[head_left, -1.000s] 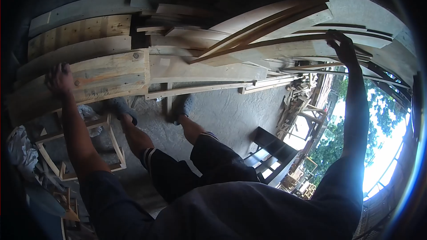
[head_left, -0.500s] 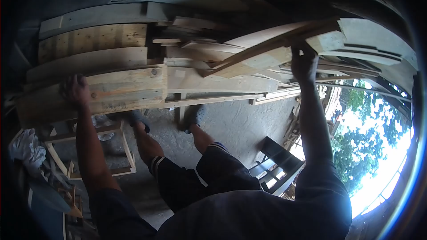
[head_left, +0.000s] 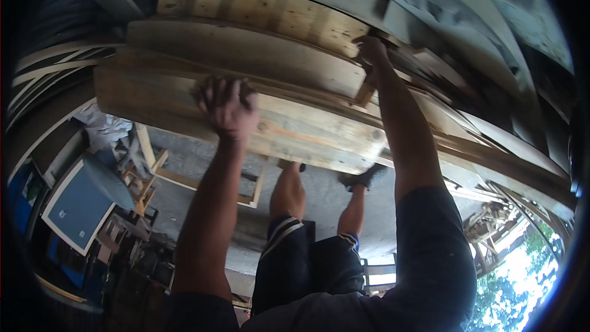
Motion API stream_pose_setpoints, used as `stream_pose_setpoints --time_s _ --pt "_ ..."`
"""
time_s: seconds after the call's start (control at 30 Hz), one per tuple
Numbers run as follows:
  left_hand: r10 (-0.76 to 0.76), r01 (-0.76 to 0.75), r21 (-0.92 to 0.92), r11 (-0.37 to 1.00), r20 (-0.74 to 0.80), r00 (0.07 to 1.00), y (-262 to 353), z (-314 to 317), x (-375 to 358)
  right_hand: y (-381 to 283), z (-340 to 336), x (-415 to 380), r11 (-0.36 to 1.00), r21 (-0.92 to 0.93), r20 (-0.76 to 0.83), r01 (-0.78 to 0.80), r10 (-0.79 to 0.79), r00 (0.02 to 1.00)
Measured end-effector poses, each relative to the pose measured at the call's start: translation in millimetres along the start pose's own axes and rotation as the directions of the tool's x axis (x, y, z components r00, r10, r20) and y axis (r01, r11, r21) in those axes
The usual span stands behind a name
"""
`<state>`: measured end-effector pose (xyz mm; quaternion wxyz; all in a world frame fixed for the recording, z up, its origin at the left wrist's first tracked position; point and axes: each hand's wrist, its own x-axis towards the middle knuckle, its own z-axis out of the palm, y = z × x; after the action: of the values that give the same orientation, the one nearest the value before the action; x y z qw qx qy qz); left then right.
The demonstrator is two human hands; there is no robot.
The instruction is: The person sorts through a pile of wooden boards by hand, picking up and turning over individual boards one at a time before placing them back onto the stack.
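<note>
A wide, pale wooden board [head_left: 319, 132] with knots runs across the front of a wood stack. My left hand [head_left: 228, 107] is at its upper edge, fingers curled over it and slightly blurred. My right hand [head_left: 373, 52] reaches to the right end of a spotted board with dark bands [head_left: 264, 15], higher in the stack. Its fingers are bent close to that board's corner, but their grip is partly hidden. Between these two boards lies a greyish-brown plank [head_left: 246, 52]. A small brown wood end [head_left: 366, 90] shows just under my right wrist.
Long planks [head_left: 491, 155] extend to the right of my right arm. Below the stack, a light wooden frame [head_left: 184, 179] stands on the concrete floor near my legs. A blue-grey panel with a pale border [head_left: 80, 206] leans at the left, beside crumpled whitish material [head_left: 107, 126].
My view has swung left. My right hand has let go of the long plank it held and moved to the banded board's end. My left hand has shifted rightward along the front board.
</note>
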<state>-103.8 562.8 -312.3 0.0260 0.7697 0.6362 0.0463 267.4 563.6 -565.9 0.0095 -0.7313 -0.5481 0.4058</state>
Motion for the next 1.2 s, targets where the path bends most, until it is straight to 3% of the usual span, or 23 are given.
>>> stream_pose_setpoints --time_s 0.07,0.13,0.2,0.27,0.3,0.33,0.4,0.47,0.67,0.73,0.87,0.93,1.03,1.07,1.13,1.2 --pt "-0.001 0.001 -0.021 1.000 0.000 1.000 -0.7 1.3 1.2 -12.7 -7.1 8.1 0.972 -0.154 0.106 -0.180 0.197 0.975" --pt "0.014 -0.013 -0.056 0.998 0.016 1.000 -2.4 1.3 1.6 17.7 15.9 31.9 0.953 -0.196 0.043 -0.233 0.245 0.969" --pt "0.021 -0.020 -0.039 0.999 0.044 0.999 -2.6 -0.4 2.9 41.3 31.3 39.9 0.975 -0.177 -0.151 -0.135 0.109 0.982" --pt "0.022 -0.020 -0.027 0.999 0.060 0.998 -3.3 2.6 3.8 70.0 37.7 65.3 0.961 0.165 0.059 -0.221 0.214 0.975" --pt "0.008 -0.005 -0.042 0.999 0.066 0.998 -4.2 2.7 2.7 65.0 39.6 68.7 0.961 0.179 0.075 -0.213 0.202 0.976" --pt "-0.005 0.009 -0.062 0.998 0.067 0.998 -4.1 4.2 2.1 59.7 33.3 69.4 0.877 0.364 0.123 -0.313 0.287 0.950" --pt "-0.004 0.010 -0.068 0.998 0.087 0.996 -4.5 3.6 0.8 49.6 33.4 71.7 0.747 0.535 0.189 -0.394 0.349 0.918" --pt "-0.009 0.015 -0.073 0.997 0.082 0.997 -4.8 4.1 2.5 32.9 32.9 65.7 0.817 0.535 0.020 -0.217 0.244 0.970" --pt "-0.024 0.031 -0.068 0.997 0.096 0.995 -3.4 1.2 3.3 5.6 14.0 40.7 0.750 0.602 -0.025 -0.275 0.362 0.932" --pt "-0.025 0.032 -0.062 0.998 0.106 0.994 -3.4 -0.4 4.9 5.8 8.7 29.6 0.619 0.719 0.052 -0.315 0.405 0.913" --pt "-0.022 0.026 -0.057 0.998 0.077 0.997 -3.0 0.3 3.9 3.4 2.1 7.6 0.625 0.742 -0.048 -0.244 0.412 0.910" --pt "-0.020 0.024 -0.050 0.998 0.075 0.997 -2.2 -0.1 5.4 -0.3 -2.5 -4.4 0.674 0.735 -0.162 -0.075 0.281 0.946" --pt "-0.021 0.024 -0.045 0.999 0.072 0.997 -1.9 -1.2 6.2 -8.7 -21.0 -29.2 0.686 0.728 -0.210 0.020 0.195 0.958" --pt "-0.022 0.025 -0.044 0.999 0.069 0.997 -1.2 -1.2 7.2 -9.8 -17.3 -37.1 0.557 0.818 -0.235 0.147 0.090 0.968" --pt "-0.023 0.025 -0.040 0.999 0.054 0.998 2.3 -2.7 7.7 -20.7 -19.2 -68.2 0.706 0.663 -0.270 0.249 -0.084 0.959" --pt "-0.027 0.029 -0.044 0.999 0.049 0.998 3.0 -2.8 6.4 -33.1 -33.0 -84.0 0.858 0.271 -0.241 0.436 -0.378 0.894"
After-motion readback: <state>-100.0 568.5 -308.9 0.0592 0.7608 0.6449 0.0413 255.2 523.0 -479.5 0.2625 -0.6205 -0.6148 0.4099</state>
